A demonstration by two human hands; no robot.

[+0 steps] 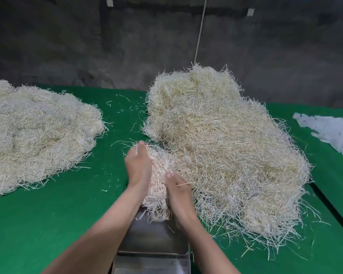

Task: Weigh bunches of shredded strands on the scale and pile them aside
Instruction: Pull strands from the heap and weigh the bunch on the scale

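Head view, and we start at the hands. What do we make of the left hand (138, 167)?

We see it edge-on against the left side of the bunch (159, 171), thumb up, fingers curled over the far end and into the strands. It grips.

And the right hand (179, 194)?

It presses the bunch's right side with the thumb hooked over the top. Its fingers are buried in strands, so we cannot say how far they curl, but the bunch is plainly squeezed between the two hands.

Where do we place the bunch?

Over the far end of the scale (152, 240), whose steel pan shows bare between the forearms. The bunch's near end trails down to the pan, but we cannot tell whether its weight rests there. Its right side touches the near-left edge of the right pile (226, 139).

And farther out?

We see the right pile heaped high, running from just beside the scale towards the back of the green cloth (48, 224). The left pile (38, 135) lies well apart from it, across a strip of cloth strewn with loose strands. White sheets (333, 133) lie at the far right edge, apart from the right pile. Behind stands a dark wall (67, 36), and a pale cord (200, 30) hangs down it to just behind the right pile's top.
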